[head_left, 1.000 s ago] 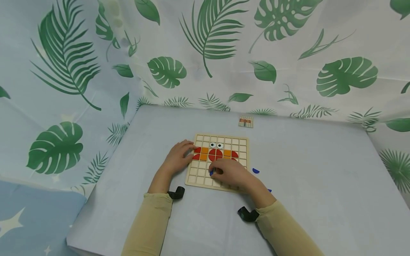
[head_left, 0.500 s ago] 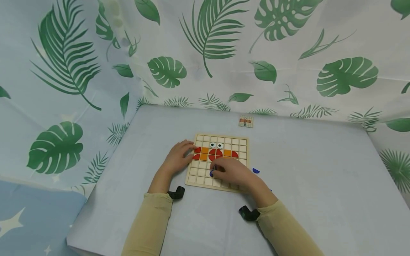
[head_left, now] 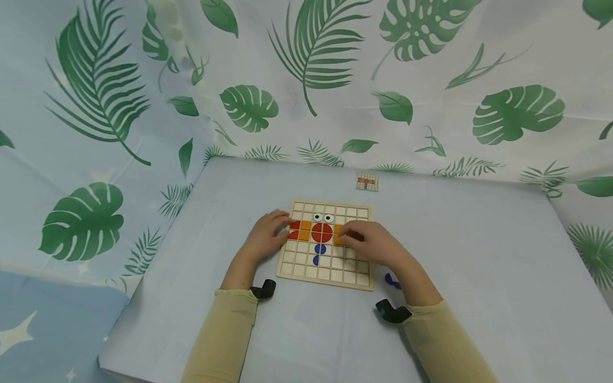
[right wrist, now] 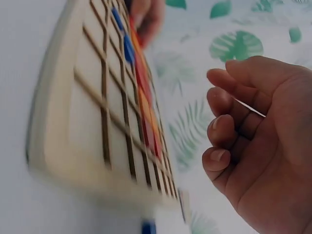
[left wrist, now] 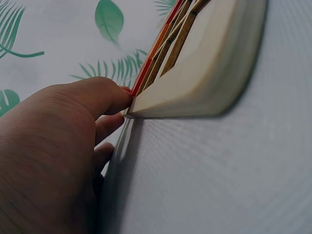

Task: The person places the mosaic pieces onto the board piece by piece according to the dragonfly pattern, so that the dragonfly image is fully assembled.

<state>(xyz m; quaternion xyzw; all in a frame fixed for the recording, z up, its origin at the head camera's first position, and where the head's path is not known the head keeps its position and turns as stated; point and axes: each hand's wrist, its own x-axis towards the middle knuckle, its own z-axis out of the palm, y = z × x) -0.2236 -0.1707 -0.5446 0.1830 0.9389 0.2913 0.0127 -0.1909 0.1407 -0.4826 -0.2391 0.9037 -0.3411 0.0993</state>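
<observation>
A wooden grid board (head_left: 348, 277) lies on the table with coloured tiles in its squares. My left hand (head_left: 265, 234) rests at the board's left edge; in the left wrist view its thumb (left wrist: 117, 101) touches the rim beside a red tile. Two round eye tiles sit above a red circle (head_left: 322, 232), with orange tiles (head_left: 305, 230) to either side. Below the circle are a blue round shape (head_left: 320, 249) and a blue half-round tile (head_left: 316, 260). My right hand (head_left: 375, 242) hovers over the board's right side, fingers loosely curled and nothing in them, covering some tiles.
Loose blue pieces (head_left: 392, 281) lie on the table right of the board, beside my right wrist. A small pattern card (head_left: 367, 182) lies behind the board. Leaf-printed cloth (head_left: 249, 109) hangs along the back and left of the table (head_left: 479, 255).
My right hand has let go of a blue tile and moved up and right, uncovering the blue tiles below the red circle. My left hand has stayed at the board's edge.
</observation>
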